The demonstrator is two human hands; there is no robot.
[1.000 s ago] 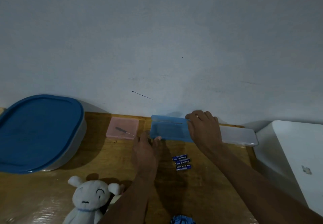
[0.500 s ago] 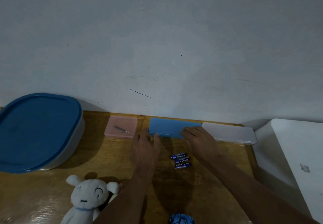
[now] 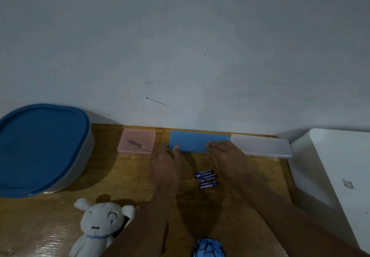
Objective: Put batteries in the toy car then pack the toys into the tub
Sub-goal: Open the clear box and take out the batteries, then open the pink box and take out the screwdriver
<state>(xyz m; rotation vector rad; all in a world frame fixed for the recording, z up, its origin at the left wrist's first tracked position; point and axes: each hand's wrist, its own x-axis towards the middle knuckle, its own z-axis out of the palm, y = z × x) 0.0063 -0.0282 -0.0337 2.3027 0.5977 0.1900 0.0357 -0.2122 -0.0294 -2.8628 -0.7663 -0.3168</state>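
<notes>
1. Blue-labelled batteries [image 3: 206, 179], head view: three, lying side by side and touching on the wooden bench [image 3: 124, 178], between the two forearms. Each long axis runs left to right, with the right end tipped slightly toward the wall. Which ends are positive cannot be told.
2. Toy car [image 3: 208, 247]: one, blue, cut off by the bottom edge; its heading cannot be told.
3. Tub [image 3: 68, 178]: one, far left, with the blue lid [image 3: 40, 146] on; contents hidden.
4. Boxes along the wall: three, all closed.
   - The pink box [image 3: 140, 136] shows one thin tool [image 3: 139, 145], on or under its lid.
   - The blue box [image 3: 198, 140] is opaque.
   - The clear box [image 3: 260, 145] shows nothing inside.
5. Left hand [image 3: 165, 164]: fingers nearly straight and slightly apart, tips at the blue box's left front corner.
6. Right hand [image 3: 228, 156]: fingers straight and together, tips on the blue box's right front edge.
7. Plush toy [image 3: 100, 226]: one, white, lower left, face up.
</notes>
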